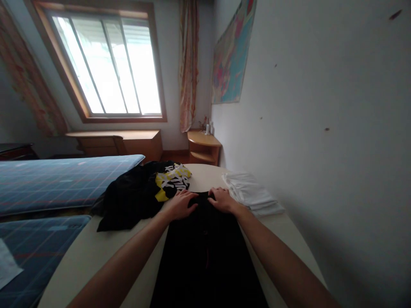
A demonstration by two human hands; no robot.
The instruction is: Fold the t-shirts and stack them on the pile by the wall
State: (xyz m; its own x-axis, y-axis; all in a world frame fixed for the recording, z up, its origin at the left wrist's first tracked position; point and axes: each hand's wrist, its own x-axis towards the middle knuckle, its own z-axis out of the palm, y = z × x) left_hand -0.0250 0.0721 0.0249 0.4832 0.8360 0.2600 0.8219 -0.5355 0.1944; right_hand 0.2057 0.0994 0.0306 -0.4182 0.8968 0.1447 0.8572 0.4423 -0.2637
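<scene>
A rounded pale desk (pixel 295 244) stands close to the white wall (pixel 321 85) on the right. At its far left, a rumpled black bundle of cloth (pixel 128 201) with a yellow and white print spills over the edge toward the blue checked mattresses (pixel 64 182); its printed part crowds the left hand (pixel 180 204). A folded white cloth (pixel 253 194) lies just beside the right hand (pixel 222 199), on the wall side. Beyond are a wooden corner shelf (pixel 204 139), a bright window (pixel 111 64) and a poster (pixel 233 57) on the wall.

The black garment (pixel 205 269) lies spread along the middle of the desk, between the bundle and the white cloth, its near end running out of view. Both forearms reach forward along its sides and angle inward, backs of the hands up, with a short strip of dark fabric between them.

Each grip is on the garment's far edge, fingers bent over the cloth and thumb pointing inward. Whether either one pinches the fabric or merely presses it, I cannot tell.
</scene>
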